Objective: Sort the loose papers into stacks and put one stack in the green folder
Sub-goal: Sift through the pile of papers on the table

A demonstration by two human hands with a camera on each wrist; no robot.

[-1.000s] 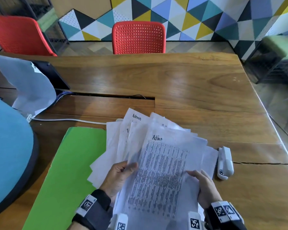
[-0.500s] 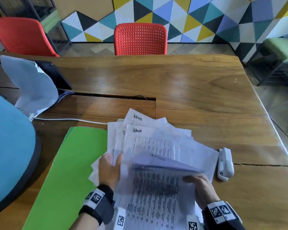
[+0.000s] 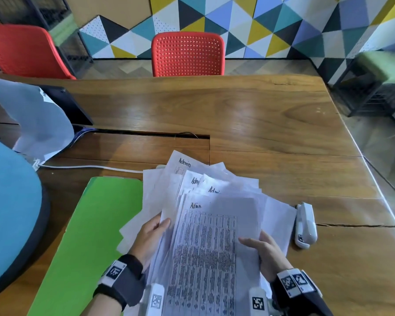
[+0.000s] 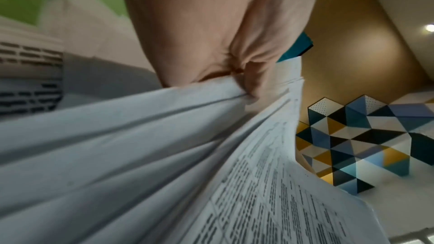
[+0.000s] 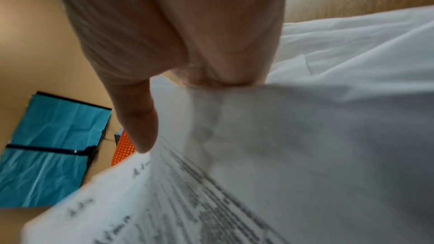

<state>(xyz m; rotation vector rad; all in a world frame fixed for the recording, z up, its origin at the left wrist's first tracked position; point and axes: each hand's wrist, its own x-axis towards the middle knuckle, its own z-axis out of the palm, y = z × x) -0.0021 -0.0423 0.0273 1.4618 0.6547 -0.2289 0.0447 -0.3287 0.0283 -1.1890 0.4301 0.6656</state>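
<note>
Both hands hold one fanned bundle of papers [image 3: 205, 247] above a wooden table [image 3: 271, 124]. On the bundle's left edge, the left hand [image 3: 149, 238] pinches the sheets, thumb on top and fingers tucked underneath; the left wrist view shows that hand [image 4: 211, 44] closed tight on the paper edges [image 4: 140, 136]. On the right edge, the right hand [image 3: 266, 254] grips the bundle with its thumb lying across the printed top sheet; the right wrist view shows the thumb [image 5: 138, 121] pressed down on the page [image 5: 258, 155] and the fingers hidden beneath it.

Sheets are white, printed with dense tables, and several carry the handwritten word "Admin" at the top. They spread out unevenly, far corners pointing away from the person.

Flat on the table just left of the papers lies a green folder [image 3: 89, 236], its right edge partly under the sheets. Right of the papers, close by, lies a white stapler [image 3: 305, 225]. A white cable [image 3: 89, 167] runs along the table beyond the folder. Across the table stand two red chairs [image 3: 187, 54] before a wall of coloured triangles.
</note>
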